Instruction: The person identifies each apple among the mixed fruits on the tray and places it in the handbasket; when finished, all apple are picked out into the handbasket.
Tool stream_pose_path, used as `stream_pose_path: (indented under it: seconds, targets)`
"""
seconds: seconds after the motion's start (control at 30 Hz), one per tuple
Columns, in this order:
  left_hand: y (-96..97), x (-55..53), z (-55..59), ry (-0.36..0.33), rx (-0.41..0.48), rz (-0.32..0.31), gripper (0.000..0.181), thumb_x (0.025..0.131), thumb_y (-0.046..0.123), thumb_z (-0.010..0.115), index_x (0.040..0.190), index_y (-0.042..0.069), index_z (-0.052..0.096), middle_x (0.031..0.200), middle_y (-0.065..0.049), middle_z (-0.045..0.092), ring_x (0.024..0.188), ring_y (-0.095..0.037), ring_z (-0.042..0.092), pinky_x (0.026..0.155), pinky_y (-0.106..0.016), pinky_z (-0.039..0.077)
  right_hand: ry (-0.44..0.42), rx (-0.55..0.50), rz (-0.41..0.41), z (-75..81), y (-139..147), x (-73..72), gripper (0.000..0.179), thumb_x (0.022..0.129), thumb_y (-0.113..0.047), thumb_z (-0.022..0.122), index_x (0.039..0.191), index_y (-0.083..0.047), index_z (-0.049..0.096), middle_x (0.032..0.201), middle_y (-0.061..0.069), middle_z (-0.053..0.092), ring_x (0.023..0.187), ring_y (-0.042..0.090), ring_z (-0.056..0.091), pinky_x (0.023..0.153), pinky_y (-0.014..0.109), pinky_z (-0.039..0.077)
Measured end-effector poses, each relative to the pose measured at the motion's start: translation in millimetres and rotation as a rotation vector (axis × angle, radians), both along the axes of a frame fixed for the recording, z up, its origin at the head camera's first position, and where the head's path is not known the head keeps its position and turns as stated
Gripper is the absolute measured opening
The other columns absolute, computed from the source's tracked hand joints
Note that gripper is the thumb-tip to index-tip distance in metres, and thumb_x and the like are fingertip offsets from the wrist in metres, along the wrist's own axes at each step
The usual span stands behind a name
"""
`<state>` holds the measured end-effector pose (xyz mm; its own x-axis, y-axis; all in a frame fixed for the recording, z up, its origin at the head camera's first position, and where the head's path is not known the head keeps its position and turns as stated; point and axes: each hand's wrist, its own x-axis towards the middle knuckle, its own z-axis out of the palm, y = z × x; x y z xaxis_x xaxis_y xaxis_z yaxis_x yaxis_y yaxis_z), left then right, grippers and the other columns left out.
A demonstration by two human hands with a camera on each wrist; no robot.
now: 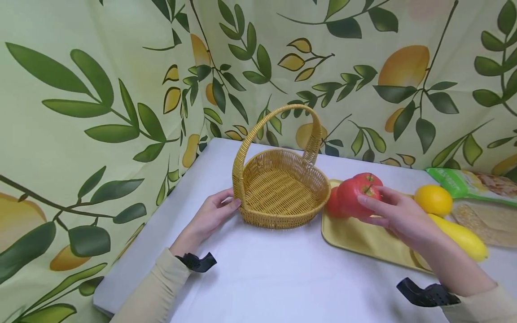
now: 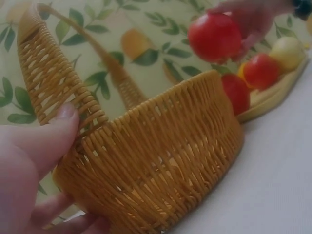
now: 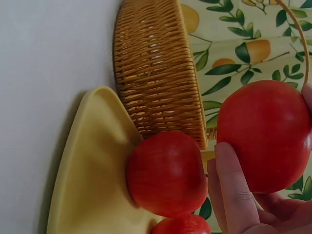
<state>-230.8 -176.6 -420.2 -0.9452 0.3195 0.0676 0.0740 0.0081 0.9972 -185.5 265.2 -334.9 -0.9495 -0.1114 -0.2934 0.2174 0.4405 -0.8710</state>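
Observation:
My right hand (image 1: 405, 217) grips a red apple (image 1: 352, 201) between thumb and fingers, raised above the yellow tray (image 1: 361, 242). In the right wrist view, fingers wrap the held apple (image 3: 265, 136), and another red apple (image 3: 165, 173) lies on the tray beside the basket. A further red apple (image 3: 183, 226) shows at the bottom edge of that view. At the basket's left side, my left hand (image 1: 208, 218) holds the wicker basket (image 1: 282, 220) by the foot of its arched handle. The left thumb (image 2: 58, 129) presses there, and nothing lies inside the basket.
A round orange-yellow fruit (image 1: 434, 200) and a long yellow fruit or vegetable (image 1: 462, 235) lie at the tray's right. Behind them are a green printed bag (image 1: 480, 184) and a clear packet (image 1: 484, 220). A leaf-patterned cloth (image 1: 343, 89) hangs behind the white table (image 1: 258, 278).

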Motion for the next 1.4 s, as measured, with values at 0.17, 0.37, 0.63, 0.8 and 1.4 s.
stream_pose_path:
  seconds: [0.17, 0.37, 0.63, 0.8, 1.4]
  targets:
    - [5.4, 0.0, 2.0, 0.024, -0.030, 0.034, 0.028, 0.099, 0.016, 0.071, 0.120, -0.001, 0.066, 0.147, -0.008, 0.053, 0.138, -0.029, 0.046, 0.114, -0.049, 0.038, 0.025, -0.109, -0.015, 4.7, -2.3, -7.3, 0.093, 0.101, -0.050, 0.061, 0.164, -0.005, 0.009, 0.157, 0.022, 0.034, 0.111, 0.011, 0.062, 0.094, 0.034, 0.057]
    - [9.3, -1.2, 1.5, 0.011, -0.016, 0.066, 0.026, 0.097, 0.017, 0.074, 0.117, 0.002, 0.068, 0.147, -0.007, 0.054, 0.139, -0.031, 0.045, 0.116, -0.052, 0.035, 0.013, -0.144, -0.001, 10.4, -6.0, -18.9, 0.096, 0.101, -0.051, 0.060, 0.164, -0.007, 0.002, 0.159, 0.022, 0.033, 0.109, 0.008, 0.064, 0.093, 0.031, 0.057]
    - [10.1, -2.3, -1.5, -0.042, -0.024, 0.035, 0.031, 0.096, 0.024, 0.075, 0.120, 0.006, 0.068, 0.155, -0.005, 0.046, 0.141, -0.030, 0.043, 0.116, -0.052, 0.036, 0.003, -0.107, 0.036, 15.7, -11.7, -29.2, 0.098, 0.100, -0.055, 0.059, 0.164, -0.006, 0.002, 0.153, 0.022, 0.043, 0.112, 0.017, 0.068, 0.109, 0.046, 0.044]
    - [6.1, -2.2, -4.4, -0.045, 0.003, 0.032, 0.030, 0.097, 0.021, 0.074, 0.122, 0.005, 0.068, 0.154, -0.005, 0.046, 0.140, -0.028, 0.043, 0.115, -0.049, 0.038, -0.018, -0.117, 0.043, 20.5, -20.8, -36.9, 0.102, 0.098, -0.058, 0.061, 0.164, -0.006, 0.002, 0.155, 0.020, 0.040, 0.119, 0.022, 0.064, 0.108, 0.047, 0.046]
    - [-0.9, 1.0, -6.6, -0.064, 0.125, 0.014, 0.029, 0.099, 0.012, 0.070, 0.125, 0.001, 0.066, 0.149, -0.012, 0.049, 0.133, -0.027, 0.048, 0.110, -0.036, 0.044, -0.041, -0.207, 0.053, 22.7, -49.8, -58.5, 0.106, 0.094, -0.054, 0.069, 0.163, -0.002, 0.007, 0.156, 0.023, 0.037, 0.116, 0.022, 0.067, 0.102, 0.039, 0.051]
